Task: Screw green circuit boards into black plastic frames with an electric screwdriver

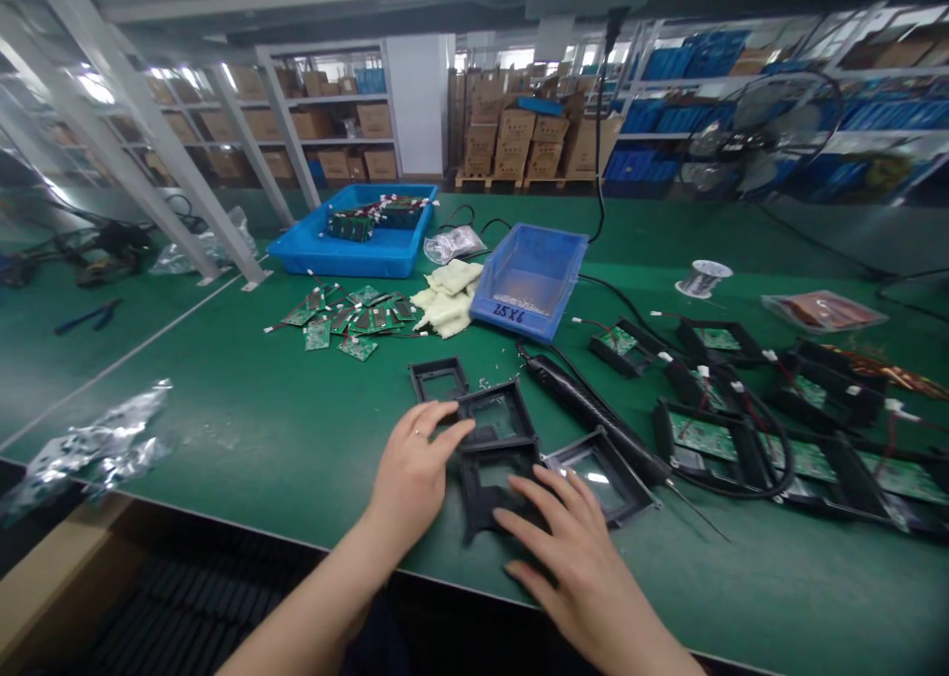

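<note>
Left hand (412,470): thumb and forefinger slightly parted at the left rim of the middle black housing (501,409); I cannot tell whether they pinch its wall.
Right hand (582,543): fingers spread wide, tips over the front black housing (481,498), apparently without a grip.
Front housing's place: near the bench edge, between the hands, just below the middle one.
Front housing's direction: open face up, window toward the far side; its long axis seems to run away from the person, though the fingers hide part.
Handling step: judging by the hands, lining up windowed housings; moving the front one would call for closing the right fingers on its walls.
Right-hand neighbour: a windowed housing (606,480), long axis slanting from far left to near right.
Behind: a smaller frame (439,376); a black corded tool (593,411), thin shaft pointing near right.
Farther out: loose circuit boards (359,318), a blue parts bin (530,279), board-filled housings (704,437).
</note>
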`<action>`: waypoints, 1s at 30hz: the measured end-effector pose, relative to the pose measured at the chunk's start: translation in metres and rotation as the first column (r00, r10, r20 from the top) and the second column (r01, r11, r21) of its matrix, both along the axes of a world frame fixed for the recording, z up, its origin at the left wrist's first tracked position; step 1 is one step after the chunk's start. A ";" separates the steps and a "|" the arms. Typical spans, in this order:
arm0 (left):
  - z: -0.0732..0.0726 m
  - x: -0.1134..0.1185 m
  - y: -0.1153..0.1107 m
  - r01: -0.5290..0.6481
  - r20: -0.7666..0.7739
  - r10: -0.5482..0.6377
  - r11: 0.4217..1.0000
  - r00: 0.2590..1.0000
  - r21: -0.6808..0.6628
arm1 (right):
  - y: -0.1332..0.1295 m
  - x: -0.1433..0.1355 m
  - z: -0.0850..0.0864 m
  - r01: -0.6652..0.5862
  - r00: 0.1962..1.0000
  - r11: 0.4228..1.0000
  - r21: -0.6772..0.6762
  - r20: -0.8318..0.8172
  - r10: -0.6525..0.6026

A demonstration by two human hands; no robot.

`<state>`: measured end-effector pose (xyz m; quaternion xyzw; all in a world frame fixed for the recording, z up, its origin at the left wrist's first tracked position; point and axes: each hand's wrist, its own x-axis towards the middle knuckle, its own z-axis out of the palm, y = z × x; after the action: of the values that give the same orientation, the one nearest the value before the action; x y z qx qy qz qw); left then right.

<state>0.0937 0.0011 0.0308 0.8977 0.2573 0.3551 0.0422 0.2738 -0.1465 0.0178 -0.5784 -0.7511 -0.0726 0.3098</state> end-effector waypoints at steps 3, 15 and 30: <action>0.001 0.009 0.025 0.018 -0.189 -0.017 1.000 0.982 0.000 | 0.006 0.005 -0.009 -0.013 0.999 1.000 0.010 -0.042 0.013; -0.003 -0.050 0.016 0.038 -0.201 -0.053 0.996 0.978 -0.077 | -0.019 0.029 -0.005 -0.059 0.979 0.997 0.057 -0.190 0.069; -0.003 -0.068 0.062 -0.156 -0.288 0.102 0.973 0.952 -0.172 | -0.018 0.026 0.010 -0.050 0.976 0.992 0.116 -0.204 0.073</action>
<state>0.0257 0.0633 0.0282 0.9116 0.3519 0.2011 0.0690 0.3001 -0.1648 0.0279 -0.5414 -0.7269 -0.0435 0.4203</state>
